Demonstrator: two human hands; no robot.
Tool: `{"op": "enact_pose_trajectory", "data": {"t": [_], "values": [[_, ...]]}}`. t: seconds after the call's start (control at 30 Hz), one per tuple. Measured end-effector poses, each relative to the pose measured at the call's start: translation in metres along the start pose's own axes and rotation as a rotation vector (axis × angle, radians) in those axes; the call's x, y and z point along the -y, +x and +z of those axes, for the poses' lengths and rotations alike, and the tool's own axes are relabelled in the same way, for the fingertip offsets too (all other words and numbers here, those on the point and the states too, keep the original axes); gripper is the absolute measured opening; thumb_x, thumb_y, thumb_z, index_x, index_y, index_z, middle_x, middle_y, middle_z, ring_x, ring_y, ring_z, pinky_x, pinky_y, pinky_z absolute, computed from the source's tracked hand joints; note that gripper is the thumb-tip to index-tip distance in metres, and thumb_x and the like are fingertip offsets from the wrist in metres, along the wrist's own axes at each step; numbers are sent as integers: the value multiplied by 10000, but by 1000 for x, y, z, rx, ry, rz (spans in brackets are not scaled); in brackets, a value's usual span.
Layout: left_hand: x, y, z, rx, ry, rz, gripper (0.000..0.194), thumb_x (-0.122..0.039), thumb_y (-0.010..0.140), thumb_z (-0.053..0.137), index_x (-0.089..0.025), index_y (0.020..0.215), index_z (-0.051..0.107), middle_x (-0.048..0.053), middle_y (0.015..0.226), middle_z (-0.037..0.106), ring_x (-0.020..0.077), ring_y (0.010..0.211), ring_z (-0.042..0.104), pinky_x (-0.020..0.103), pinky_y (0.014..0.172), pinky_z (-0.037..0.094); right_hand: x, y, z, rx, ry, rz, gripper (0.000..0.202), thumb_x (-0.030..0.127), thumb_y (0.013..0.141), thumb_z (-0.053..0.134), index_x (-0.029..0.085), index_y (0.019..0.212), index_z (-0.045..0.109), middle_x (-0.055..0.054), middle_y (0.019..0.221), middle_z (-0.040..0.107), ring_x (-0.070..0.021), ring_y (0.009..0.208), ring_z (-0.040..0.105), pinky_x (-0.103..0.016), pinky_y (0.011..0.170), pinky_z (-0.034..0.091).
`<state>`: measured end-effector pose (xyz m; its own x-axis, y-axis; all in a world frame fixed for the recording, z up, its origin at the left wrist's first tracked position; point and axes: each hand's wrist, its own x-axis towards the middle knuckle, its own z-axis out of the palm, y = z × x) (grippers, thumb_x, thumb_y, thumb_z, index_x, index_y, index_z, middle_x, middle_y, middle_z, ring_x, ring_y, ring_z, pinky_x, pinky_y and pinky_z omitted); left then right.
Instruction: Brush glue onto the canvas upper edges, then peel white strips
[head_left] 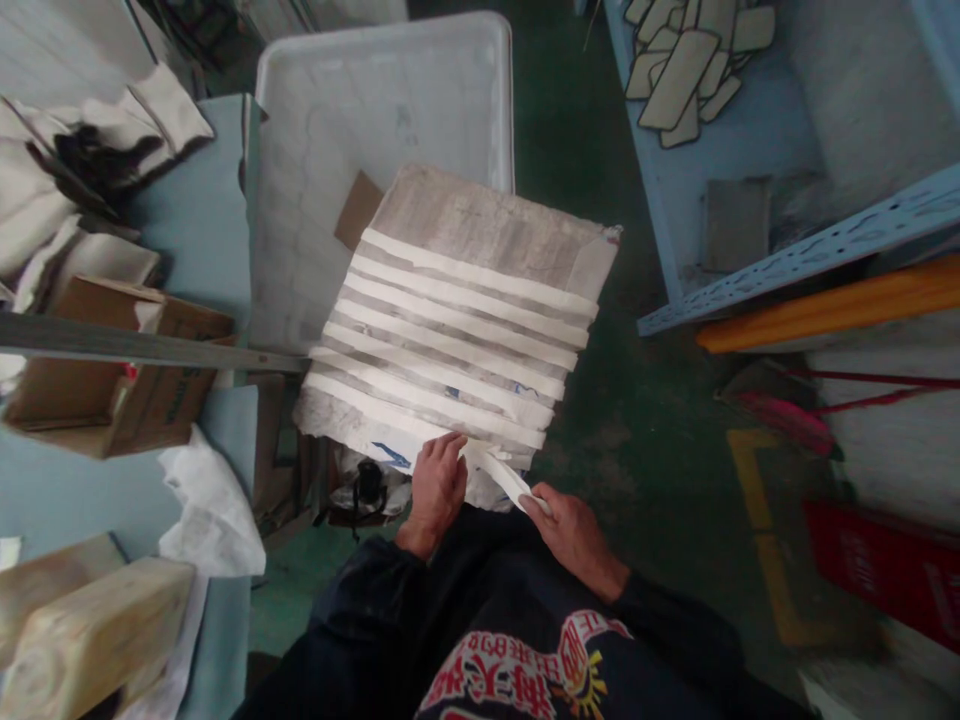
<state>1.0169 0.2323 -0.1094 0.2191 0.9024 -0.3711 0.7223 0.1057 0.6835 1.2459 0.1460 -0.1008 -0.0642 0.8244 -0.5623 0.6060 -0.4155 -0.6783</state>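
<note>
A worn, flat grey board (pixel 487 225) lies tilted in front of my body, with several white strips (pixel 465 318) in near-parallel rows across it. Between my hands runs one loose white strip (pixel 504 474), over the board's near edge. My right hand (pixel 574 532) is closed on the strip's right end, thumb on top. With curled fingers, my left hand (pixel 439 488) pinches the strip's other end against the board; its fingertips are partly hidden. Blue print shows on the board beside my left hand.
A large pale plastic bin (pixel 386 100) stands beyond the board. On the left, a blue-grey table (pixel 214 210) carries a cardboard box (pixel 120 385) and white cloth (pixel 210 505). At right is a blue metal shelf (pixel 795 235) with pale rounded pieces (pixel 679 80).
</note>
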Motion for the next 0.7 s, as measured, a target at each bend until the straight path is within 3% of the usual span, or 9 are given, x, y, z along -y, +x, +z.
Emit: {"op": "enact_pose_trajectory", "data": {"t": [0.13,0.27,0.47,0.7], "values": [[7,32,-6,186,247,201,464,-48,848,511,-191,1262,662,163,1383,645,367,1311,479,551,1141,345,-1,0,4,-3,-30,-2,423,543,1015,417,237,862,665,-37,707,700,-199,657,659,-285,630,356],[14,50,-6,301,451,310,406,-17,806,502,-149,1130,708,202,1207,687,378,1181,519,563,1069,379,-6,3,11,-18,-22,24,400,512,1026,415,236,872,661,-35,734,710,-199,684,667,-280,647,366],[11,64,-7,367,650,388,342,-37,792,516,-136,1057,706,204,1073,661,374,1077,512,549,978,401,-11,8,21,-46,-3,74,368,487,1008,452,234,850,667,-45,731,713,-207,694,672,-283,640,359],[6,78,-8,425,723,436,263,-49,831,494,-150,952,704,200,1032,650,361,1026,525,498,881,401,-15,9,22,-49,20,113,382,498,1015,435,234,880,675,-44,762,727,-204,721,683,-275,648,377]]}}
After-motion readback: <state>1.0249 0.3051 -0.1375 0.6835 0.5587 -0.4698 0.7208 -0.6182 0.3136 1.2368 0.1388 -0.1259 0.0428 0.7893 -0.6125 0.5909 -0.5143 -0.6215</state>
